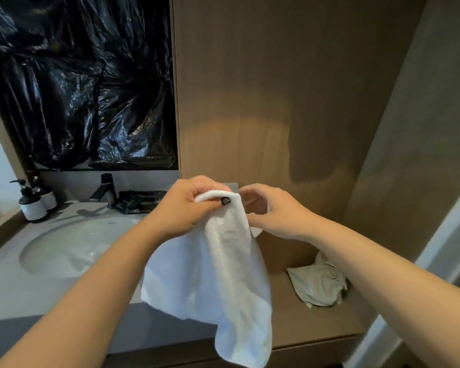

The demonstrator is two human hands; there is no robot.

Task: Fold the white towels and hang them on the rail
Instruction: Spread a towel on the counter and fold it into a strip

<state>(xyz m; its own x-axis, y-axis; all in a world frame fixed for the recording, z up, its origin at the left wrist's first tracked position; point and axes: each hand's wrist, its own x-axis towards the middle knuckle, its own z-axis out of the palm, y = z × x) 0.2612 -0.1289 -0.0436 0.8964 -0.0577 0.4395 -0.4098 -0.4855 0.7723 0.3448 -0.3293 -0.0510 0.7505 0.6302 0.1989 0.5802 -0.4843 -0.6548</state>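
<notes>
We see a sink basin (72,245) sunk in the worktop (8,293), with nothing visible in it, and two pump bottles (35,200) behind its far left rim. Right of the basin, our left hand (189,205) grips the top fold of a white towel (223,274), which hangs lengthwise straight down. Our right hand (274,211), fingers loosely curled, holds nothing; a crumpled cloth (316,285) lies further right.
</notes>
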